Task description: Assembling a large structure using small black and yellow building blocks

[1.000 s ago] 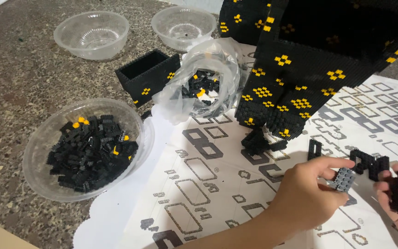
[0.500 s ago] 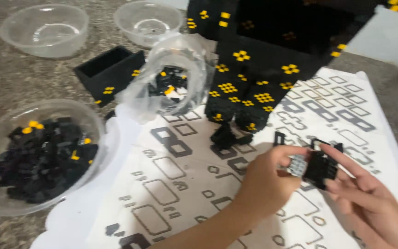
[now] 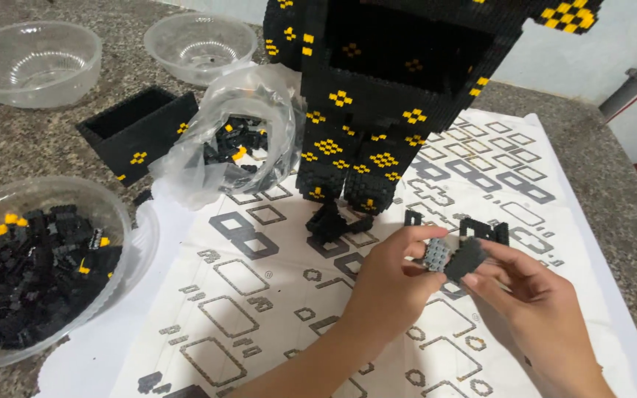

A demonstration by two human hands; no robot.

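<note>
A small grey brick is being pinched between the thumb and fingers of the left hand, while a black brick piece is being pinched by the fingertips of the right hand; the two pieces are being held touching, above the printed instruction sheet, just near of the tall black-and-yellow brick model. For a clean join, the studs are best being lined up squarely before pressure is being applied, with the grey brick being kept steady. A bowl of black bricks is being kept at the left, a bag of bricks farther off.
</note>
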